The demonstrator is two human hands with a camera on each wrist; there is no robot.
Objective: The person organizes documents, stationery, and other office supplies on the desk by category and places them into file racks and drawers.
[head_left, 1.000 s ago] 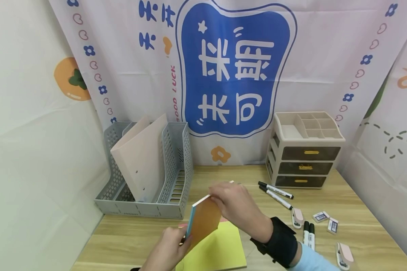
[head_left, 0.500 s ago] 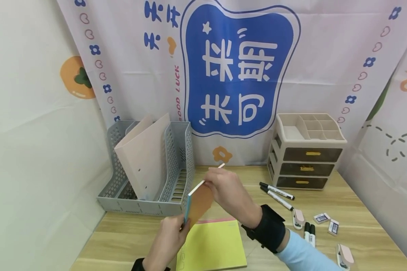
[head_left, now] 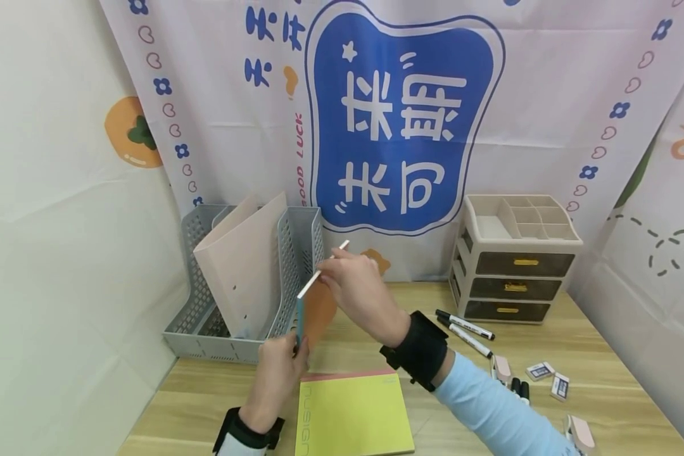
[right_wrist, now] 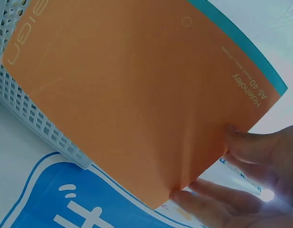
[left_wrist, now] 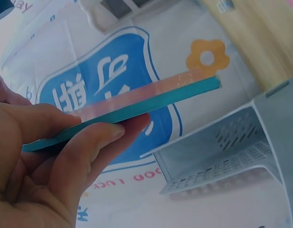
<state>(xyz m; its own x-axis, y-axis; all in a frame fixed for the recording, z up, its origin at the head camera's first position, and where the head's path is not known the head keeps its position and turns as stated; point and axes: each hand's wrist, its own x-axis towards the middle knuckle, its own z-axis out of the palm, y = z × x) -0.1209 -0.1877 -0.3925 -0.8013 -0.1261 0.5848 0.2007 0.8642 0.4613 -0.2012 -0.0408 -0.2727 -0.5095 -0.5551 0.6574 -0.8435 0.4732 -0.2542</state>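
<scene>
Both hands hold an orange notebook point(head_left: 321, 307) with a teal spine, raised on edge at the front right of the grey file rack point(head_left: 222, 347). My left hand point(head_left: 280, 368) pinches it by the spine side; in the left wrist view the teal spine point(left_wrist: 174, 99) lies between thumb and fingers. With my right hand point(head_left: 365, 296) I grip an edge, and the right wrist view shows the orange cover point(right_wrist: 113, 95) slightly bent near the fingers. Below, a yellow notebook point(head_left: 354, 411) lies on the table, a pink edge showing behind it. The rack's right slot is partly hidden by the orange notebook.
A pale pink folder point(head_left: 245, 272) leans in the rack. At the back right stands a drawer organizer point(head_left: 519, 278). Markers point(head_left: 468, 326), pink-and-white mini staplers point(head_left: 580, 434) and two erasers point(head_left: 540, 371) lie on the right, some partly behind the right sleeve point(head_left: 490, 399).
Both hands have carried the orange notebook up, forward and left, from over the yellow notebook to the rack. The yellow notebook is now fully uncovered.
</scene>
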